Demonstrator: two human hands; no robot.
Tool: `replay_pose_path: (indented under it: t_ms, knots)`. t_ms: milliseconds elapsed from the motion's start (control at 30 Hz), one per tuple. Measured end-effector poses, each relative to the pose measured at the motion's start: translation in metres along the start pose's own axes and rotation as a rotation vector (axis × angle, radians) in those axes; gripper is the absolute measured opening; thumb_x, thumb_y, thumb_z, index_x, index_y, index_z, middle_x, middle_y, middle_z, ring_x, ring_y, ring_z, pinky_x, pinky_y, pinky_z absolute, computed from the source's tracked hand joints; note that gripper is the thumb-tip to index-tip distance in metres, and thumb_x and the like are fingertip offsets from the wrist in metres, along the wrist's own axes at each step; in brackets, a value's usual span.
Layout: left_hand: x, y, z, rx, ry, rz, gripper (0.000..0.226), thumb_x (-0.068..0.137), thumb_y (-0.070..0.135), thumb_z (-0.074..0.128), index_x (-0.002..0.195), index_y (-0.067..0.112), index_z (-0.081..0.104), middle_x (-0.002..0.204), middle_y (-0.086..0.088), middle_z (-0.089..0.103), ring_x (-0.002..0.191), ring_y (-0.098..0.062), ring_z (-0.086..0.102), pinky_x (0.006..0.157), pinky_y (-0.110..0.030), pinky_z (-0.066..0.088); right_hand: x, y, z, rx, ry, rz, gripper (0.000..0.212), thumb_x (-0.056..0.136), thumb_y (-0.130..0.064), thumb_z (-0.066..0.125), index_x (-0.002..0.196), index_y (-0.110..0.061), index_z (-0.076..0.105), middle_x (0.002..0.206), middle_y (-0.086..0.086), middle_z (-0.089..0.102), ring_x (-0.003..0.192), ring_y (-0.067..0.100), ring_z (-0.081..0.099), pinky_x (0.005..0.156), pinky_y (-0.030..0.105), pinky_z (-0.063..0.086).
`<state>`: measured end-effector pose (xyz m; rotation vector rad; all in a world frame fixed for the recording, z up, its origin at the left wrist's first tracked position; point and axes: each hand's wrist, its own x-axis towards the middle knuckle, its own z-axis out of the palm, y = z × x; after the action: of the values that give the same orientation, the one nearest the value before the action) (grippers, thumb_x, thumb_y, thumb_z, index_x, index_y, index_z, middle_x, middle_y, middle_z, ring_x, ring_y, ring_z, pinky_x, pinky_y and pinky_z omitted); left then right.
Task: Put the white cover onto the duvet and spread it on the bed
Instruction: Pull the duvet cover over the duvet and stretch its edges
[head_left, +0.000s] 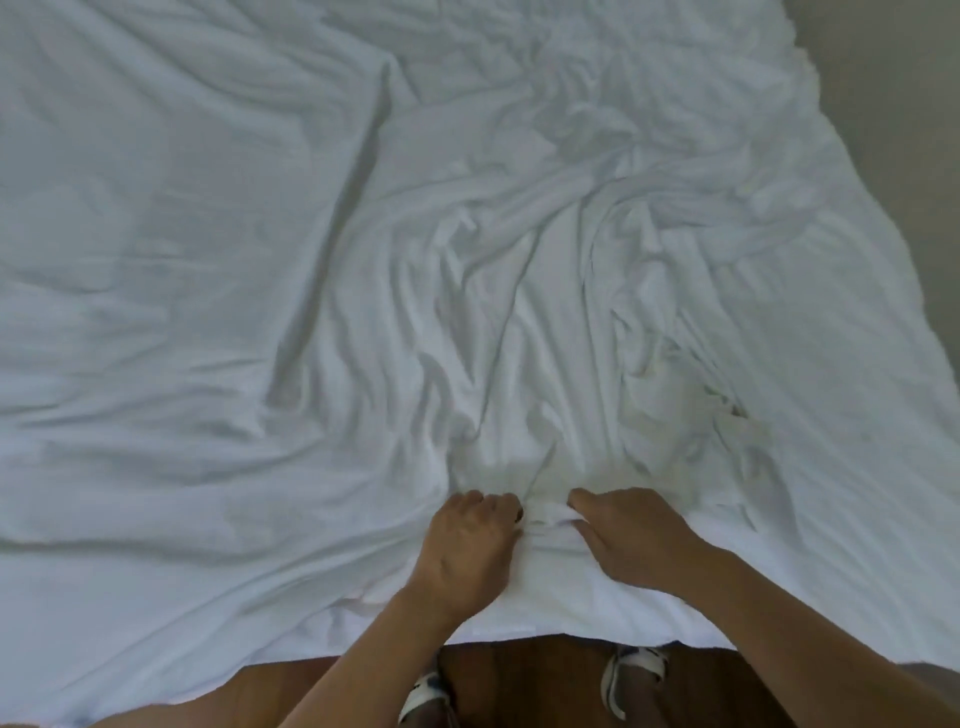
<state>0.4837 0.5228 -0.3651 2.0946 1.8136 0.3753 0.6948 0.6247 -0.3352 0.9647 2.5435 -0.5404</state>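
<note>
Cover (467, 260): white, wrinkled, lying across the bed, near edge hanging over wooden floor (519, 686).
Left hand (470, 545): fingers curled, pinching a fold of cover.
Right hand (631, 535): fingers bent, gripping the same bunched fold.

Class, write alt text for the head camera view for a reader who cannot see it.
Two bare hands, left hand and right hand, pinch a bunched fold of white cover at the bed's near edge. The wrinkled fabric spreads across the bed; sandalled feet stand on the wooden floor below.

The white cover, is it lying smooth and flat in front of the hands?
No, the white cover is bunched into deep wrinkles fanning out from both hands.
</note>
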Motion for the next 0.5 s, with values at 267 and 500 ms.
replay_pose_path:
  t_ms: [267, 500]
  knots:
    - [0.009, 0.093, -0.004, 0.159, -0.860, 0.046, 0.035, 0.088, 0.019, 0.065, 0.122, 0.014, 0.058, 0.120, -0.008, 0.065, 0.114, -0.033, 0.062, 0.092, -0.040, 0.047, -0.100, 0.035, 0.012, 0.584, -0.203, 0.062, 0.056, 0.091, -0.074, 0.050, 0.124, -0.032, 0.063, 0.114, -0.016, 0.064, 0.106, 0.002, 0.059, 0.097, 0.029, 0.047]
    - [0.143, 0.173, 0.023, -0.255, -0.077, -0.037, 0.036, 0.097, 0.046, 0.047, 0.123, 0.022, 0.053, 0.113, 0.004, 0.062, 0.097, -0.019, 0.060, 0.080, -0.037, 0.054, -0.050, 0.178, -0.020, 0.236, 0.432, 0.882, 0.082, 0.083, -0.060, 0.066, 0.143, -0.010, 0.041, 0.136, 0.018, 0.051, 0.124, 0.041, 0.051, 0.099, 0.056, 0.041]
